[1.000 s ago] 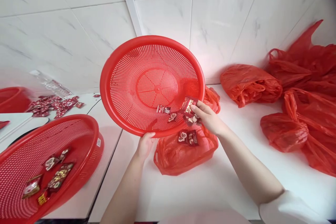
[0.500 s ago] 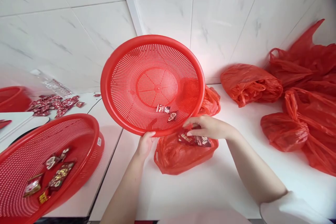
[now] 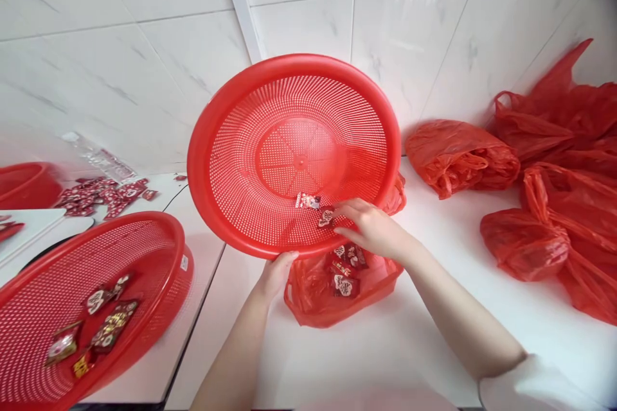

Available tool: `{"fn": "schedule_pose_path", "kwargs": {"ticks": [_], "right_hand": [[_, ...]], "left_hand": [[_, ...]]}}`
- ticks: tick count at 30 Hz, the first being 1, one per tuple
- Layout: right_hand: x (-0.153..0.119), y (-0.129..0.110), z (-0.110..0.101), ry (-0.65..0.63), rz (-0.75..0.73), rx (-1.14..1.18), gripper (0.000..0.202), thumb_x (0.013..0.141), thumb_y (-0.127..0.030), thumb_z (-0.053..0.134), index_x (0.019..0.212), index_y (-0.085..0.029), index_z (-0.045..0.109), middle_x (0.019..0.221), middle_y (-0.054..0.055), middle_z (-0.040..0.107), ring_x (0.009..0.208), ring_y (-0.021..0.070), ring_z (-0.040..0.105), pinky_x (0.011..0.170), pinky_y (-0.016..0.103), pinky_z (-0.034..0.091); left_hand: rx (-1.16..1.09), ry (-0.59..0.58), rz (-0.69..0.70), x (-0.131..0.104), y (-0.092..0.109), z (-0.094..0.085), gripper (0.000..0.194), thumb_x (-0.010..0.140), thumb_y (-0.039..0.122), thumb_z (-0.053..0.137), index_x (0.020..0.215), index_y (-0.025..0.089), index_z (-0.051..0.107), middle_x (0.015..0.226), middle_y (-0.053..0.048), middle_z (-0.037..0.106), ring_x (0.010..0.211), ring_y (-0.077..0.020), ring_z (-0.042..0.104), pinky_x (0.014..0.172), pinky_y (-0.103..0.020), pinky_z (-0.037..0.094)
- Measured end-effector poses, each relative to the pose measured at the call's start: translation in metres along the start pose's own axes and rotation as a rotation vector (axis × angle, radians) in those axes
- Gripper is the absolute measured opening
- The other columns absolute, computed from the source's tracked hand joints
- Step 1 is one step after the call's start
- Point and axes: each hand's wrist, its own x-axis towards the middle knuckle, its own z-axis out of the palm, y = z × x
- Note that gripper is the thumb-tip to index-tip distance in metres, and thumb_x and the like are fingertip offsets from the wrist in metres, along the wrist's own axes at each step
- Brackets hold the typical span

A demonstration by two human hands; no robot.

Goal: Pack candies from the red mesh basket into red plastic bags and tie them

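A round red mesh basket (image 3: 231, 160) is tilted toward me, its lower rim over an open red plastic bag (image 3: 313, 302). My left hand (image 3: 278, 273) grips that lower rim, thumb on top and the other fingers hidden beneath. Inside the basket lie two small snack packets: a white-and-red packet (image 3: 307, 200) and a dark red packet (image 3: 326, 217). My right hand (image 3: 371, 225) reaches over the rim at the dark red packet, thumb and fingers apart; whether they touch it is hard to tell. Several dark red packets (image 3: 345, 286) lie in the bag's mouth.
Another red mesh basket (image 3: 159, 244) with several snack packets stands at left. Behind it are a pile of small red packets (image 3: 87, 196), a clear plastic bottle (image 3: 103, 157) and another red basket (image 3: 29, 183). Red plastic bags (image 3: 463, 151) fill the right side by the tiled wall.
My right hand has let go of a dark red packet over the bag and moved up into the basket. The basket has shifted slightly right, and packets in the bag now show.
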Motion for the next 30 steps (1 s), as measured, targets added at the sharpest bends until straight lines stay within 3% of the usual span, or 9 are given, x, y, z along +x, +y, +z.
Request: {"fn": "schedule_pose_path", "kwargs": {"ticks": [3, 8, 15, 22, 26, 28, 30], "right_hand": [[0.002, -0.001, 0.014, -0.044, -0.02, -0.119, 0.038, 0.09, -0.03, 0.057, 0.126, -0.017, 0.055, 0.131, 0.014, 0.056, 0.121, 0.0266, 0.051, 0.1, 0.043, 0.041], [0.002, -0.002, 0.015, -0.231, 0.021, -0.063, 0.021, 0.094, -0.021, 0.047, 0.107, -0.019, 0.063, 0.095, 0.008, 0.07, 0.086, 0.0203, 0.067, 0.076, 0.031, 0.049], [-0.003, 0.0, -0.007, -0.225, 0.04, 0.234, 0.018, 0.09, -0.026, 0.056, 0.106, -0.023, 0.063, 0.089, 0.002, 0.072, 0.076, 0.0157, 0.067, 0.07, 0.026, 0.048], [-0.004, 0.004, -0.009, -0.201, 0.0, 0.186, 0.024, 0.095, -0.033, 0.049, 0.089, -0.02, 0.069, 0.077, 0.002, 0.069, 0.064, 0.0125, 0.059, 0.059, 0.023, 0.041], [-0.004, 0.005, -0.01, -0.189, -0.011, 0.129, 0.045, 0.097, -0.044, 0.042, 0.067, -0.017, 0.062, 0.061, 0.002, 0.061, 0.053, 0.0107, 0.051, 0.057, 0.024, 0.039], [-0.002, 0.004, -0.009, -0.153, -0.032, 0.102, 0.049, 0.098, -0.046, 0.038, 0.065, -0.017, 0.059, 0.061, 0.003, 0.059, 0.055, 0.0121, 0.052, 0.06, 0.026, 0.041], [0.0, 0.003, -0.005, -0.112, -0.059, 0.087, 0.044, 0.098, -0.043, 0.037, 0.074, -0.017, 0.063, 0.072, 0.005, 0.064, 0.067, 0.0153, 0.058, 0.067, 0.028, 0.045]], "left_hand": [[-0.004, -0.033, -0.027, -0.003, -0.003, 0.0, 0.023, 0.064, 0.022, 0.067, 0.085, 0.014, 0.073, 0.092, -0.009, 0.074, 0.102, -0.0332, 0.064, 0.092, -0.046, 0.048], [-0.017, -0.054, -0.058, -0.004, -0.004, 0.003, 0.024, 0.063, 0.022, 0.067, 0.084, 0.013, 0.072, 0.091, -0.01, 0.074, 0.1, -0.0341, 0.065, 0.091, -0.046, 0.048], [-0.01, 0.024, -0.051, 0.002, 0.001, 0.001, 0.026, 0.064, 0.023, 0.067, 0.087, 0.012, 0.072, 0.093, -0.01, 0.074, 0.1, -0.0331, 0.066, 0.092, -0.045, 0.047], [-0.016, 0.03, 0.013, 0.004, 0.004, -0.002, 0.028, 0.068, 0.026, 0.063, 0.09, 0.012, 0.072, 0.096, -0.011, 0.074, 0.098, -0.0308, 0.066, 0.091, -0.044, 0.048], [-0.012, 0.036, 0.011, 0.005, 0.006, -0.002, 0.027, 0.069, 0.026, 0.06, 0.087, 0.01, 0.072, 0.091, -0.011, 0.074, 0.094, -0.0299, 0.067, 0.088, -0.043, 0.049], [-0.007, 0.045, 0.022, 0.006, 0.006, -0.003, 0.026, 0.068, 0.026, 0.061, 0.086, 0.011, 0.072, 0.091, -0.011, 0.074, 0.094, -0.0295, 0.067, 0.088, -0.042, 0.049], [0.002, 0.046, 0.029, 0.005, 0.005, -0.004, 0.024, 0.067, 0.025, 0.063, 0.085, 0.011, 0.071, 0.091, -0.01, 0.074, 0.095, -0.0294, 0.066, 0.089, -0.042, 0.048]]}}
